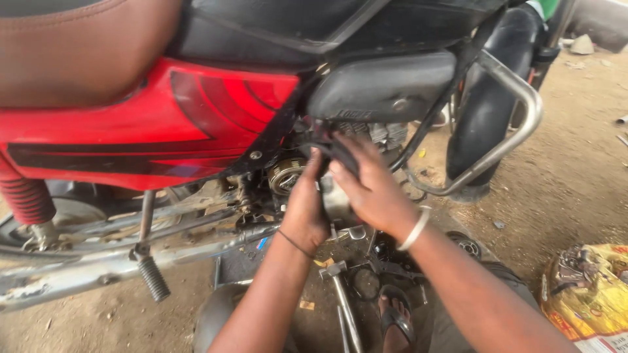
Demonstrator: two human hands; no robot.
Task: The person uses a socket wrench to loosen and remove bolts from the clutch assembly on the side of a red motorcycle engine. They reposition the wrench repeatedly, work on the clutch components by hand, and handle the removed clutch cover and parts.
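A red motorcycle with a brown seat and black striping on its side panel (163, 124) fills the upper frame, lying lengthwise left to right, with its black front tyre (487, 98) off to the upper right and a bent chrome crash guard tube (517, 124) looping in front of that tyre. Below the dark grey plastic side cover (383, 88) sits the exposed engine, and both hands work at the same spot there, just under that cover and right of the red panel

The thing in hand is a black rubbery hose or cable piece (337, 151) that runs from the engine's upper middle down and to the right. It lies above and slightly ahead of both palms, its long axis slanting from upper left to lower right. The right hand (373, 186), wearing a silver metal bangle (415, 229), has its fingers closed over this black piece from the right side. The left hand (306, 206), with a thin black cord at the wrist, presses up from below with its fingers extended against the engine beside a round ribbed metal part (286, 174); whether it grips anything cannot be told. The two hands are touching or nearly so, and the right is the nearer to the black piece

Lower down, a black ribbed foot peg (154, 278) hangs at left, a steel hammer (340, 294) lies on the dirt floor near a sandalled foot (396, 317), and a yellow printed sack (589, 297) sits at the right edge
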